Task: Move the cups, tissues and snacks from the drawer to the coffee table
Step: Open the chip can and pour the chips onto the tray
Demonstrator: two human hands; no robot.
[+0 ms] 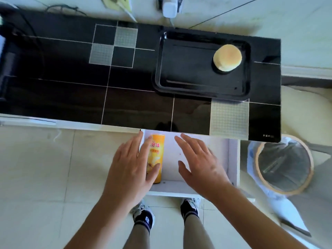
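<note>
Drawer: white, pulled out from under the table's lower edge, in the lower middle of the frame; its floor shows between the two hands.
Snack can: yellow-orange tube with red lettering, lying on its side along the drawer's left wall, one end toward the table and the other near the drawer's front board.
Left hand: over the drawer's left edge, fingers straight and spread, relaxed; it lies over the can's left side, and I cannot tell if it touches it; it grips nothing.
Right hand: over the middle of the drawer, fingers straight and apart, thumb out to the left; released, nothing in it.
Coffee table: glossy black top with thin white lines and grey patterned squares, across the upper half of the frame.
Tray: black, rectangular, on the table at upper right.
Bun: round, pale yellow, on the tray near its upper right corner.
Bin: round, lined with a clear bag, on the floor at right of the drawer.
Shoes: dark with white, on the pale tiled floor below the drawer front.
</note>
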